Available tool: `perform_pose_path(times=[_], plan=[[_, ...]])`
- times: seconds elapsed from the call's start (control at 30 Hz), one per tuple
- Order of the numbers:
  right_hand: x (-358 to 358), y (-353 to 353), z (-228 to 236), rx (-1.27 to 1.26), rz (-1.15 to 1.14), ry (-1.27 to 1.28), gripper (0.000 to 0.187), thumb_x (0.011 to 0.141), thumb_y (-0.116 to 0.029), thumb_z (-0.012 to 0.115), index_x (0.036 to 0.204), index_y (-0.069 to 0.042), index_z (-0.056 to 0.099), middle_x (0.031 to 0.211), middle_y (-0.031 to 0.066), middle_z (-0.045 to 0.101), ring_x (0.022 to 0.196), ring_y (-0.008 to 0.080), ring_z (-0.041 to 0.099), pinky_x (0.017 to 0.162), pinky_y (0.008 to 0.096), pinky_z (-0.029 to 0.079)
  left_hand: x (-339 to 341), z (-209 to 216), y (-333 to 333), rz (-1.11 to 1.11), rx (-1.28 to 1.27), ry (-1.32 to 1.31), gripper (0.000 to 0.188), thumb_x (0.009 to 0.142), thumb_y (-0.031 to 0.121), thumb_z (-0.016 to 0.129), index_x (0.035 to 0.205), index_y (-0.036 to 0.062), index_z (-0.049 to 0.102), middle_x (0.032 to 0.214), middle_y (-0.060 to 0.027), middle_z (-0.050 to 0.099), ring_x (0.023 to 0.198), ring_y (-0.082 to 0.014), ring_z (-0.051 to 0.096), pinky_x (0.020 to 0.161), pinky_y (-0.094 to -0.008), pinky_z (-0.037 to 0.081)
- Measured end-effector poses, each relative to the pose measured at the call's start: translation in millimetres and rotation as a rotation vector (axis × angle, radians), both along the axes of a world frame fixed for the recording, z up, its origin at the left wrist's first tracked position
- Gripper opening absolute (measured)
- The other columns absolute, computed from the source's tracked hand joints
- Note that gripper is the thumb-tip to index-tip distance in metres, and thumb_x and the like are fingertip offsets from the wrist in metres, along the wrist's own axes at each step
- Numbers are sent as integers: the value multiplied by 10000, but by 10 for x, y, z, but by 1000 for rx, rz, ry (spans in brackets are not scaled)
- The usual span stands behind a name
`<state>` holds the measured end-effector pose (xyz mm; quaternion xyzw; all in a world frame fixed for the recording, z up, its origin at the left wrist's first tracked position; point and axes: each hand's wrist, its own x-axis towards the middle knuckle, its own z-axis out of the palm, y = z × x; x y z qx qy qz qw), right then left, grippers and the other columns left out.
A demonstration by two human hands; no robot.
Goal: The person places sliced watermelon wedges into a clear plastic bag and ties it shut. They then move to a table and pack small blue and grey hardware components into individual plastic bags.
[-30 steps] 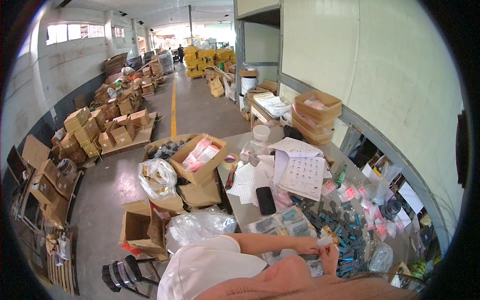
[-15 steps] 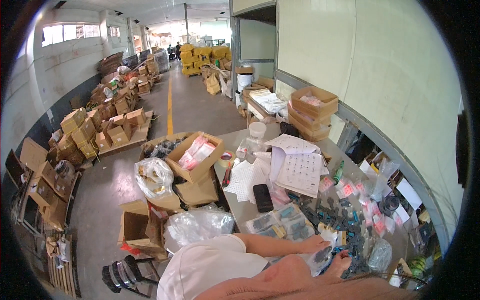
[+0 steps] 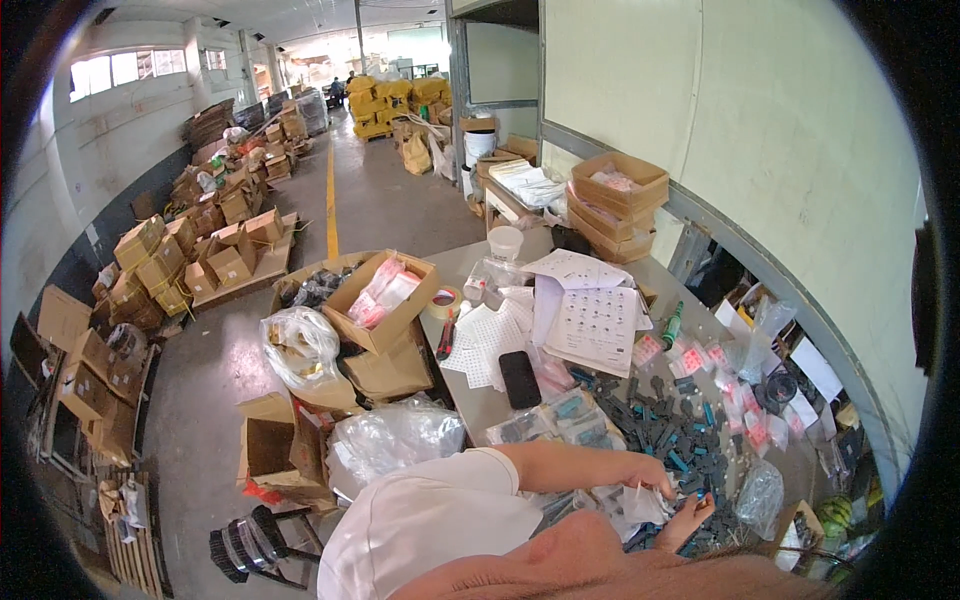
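Observation:
My left hand [image 3: 652, 474] reaches across the table with its fingers closed on a clear plastic bag [image 3: 645, 506], which hangs crumpled below them. Close by on the right, my right hand [image 3: 687, 521] has its fingertips pinched together; whatever small piece they hold is too small to make out. Both hands are over a spread heap of small dark grey and blue plastic parts [image 3: 690, 425]. Left of the heap lie filled clear bags [image 3: 575, 420] of similar parts.
A black phone [image 3: 520, 380], printed sheets [image 3: 590, 320], a tape roll [image 3: 444, 302] and a red-black cutter [image 3: 446, 338] lie farther back. Small red-and-white packets [image 3: 750, 415] and a crumpled clear bag [image 3: 760, 497] lie at right. Open cardboard boxes [image 3: 385, 300] stand at left.
My left hand has risen and turned, its fingers now bent down at the bag's top. My right hand has shifted slightly, its fingertips now pinched near the bag. The view has moved a little.

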<state>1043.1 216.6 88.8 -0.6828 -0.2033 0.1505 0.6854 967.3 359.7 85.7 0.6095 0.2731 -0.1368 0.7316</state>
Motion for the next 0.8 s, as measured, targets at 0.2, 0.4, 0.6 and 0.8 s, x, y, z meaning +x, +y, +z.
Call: perform_pose_path(times=[0.2,0.4,0.6,0.8], plan=[[185,-200,-116,127,125,24,315,927,-195,421,1190,-33,362,908,75,522,736,152,465,678,299,397,84,-20,-69,-41,9,-55,261,744,282,699,782,31,638,684,-46,611,543,-179,551,486,-333,418],[130,-262,-35,-37,126,-302,159,909,-149,478,911,9,462,792,57,490,680,143,441,618,282,397,-102,337,-231,-11,-197,-95,244,740,273,705,802,41,663,715,-37,624,570,-155,555,482,-313,419],[-45,-186,324,-378,171,-405,122,896,-112,471,871,7,478,784,102,477,653,184,417,623,314,388,-102,207,-110,-63,42,-27,203,719,206,708,819,31,679,816,-72,650,598,-169,570,502,-337,430],[96,-197,217,-166,260,-366,178,885,-158,479,774,-27,526,625,55,372,549,156,319,516,323,299,25,-133,-54,-238,333,-176,162,708,175,682,721,17,652,698,-74,619,555,-187,554,491,-351,413]])
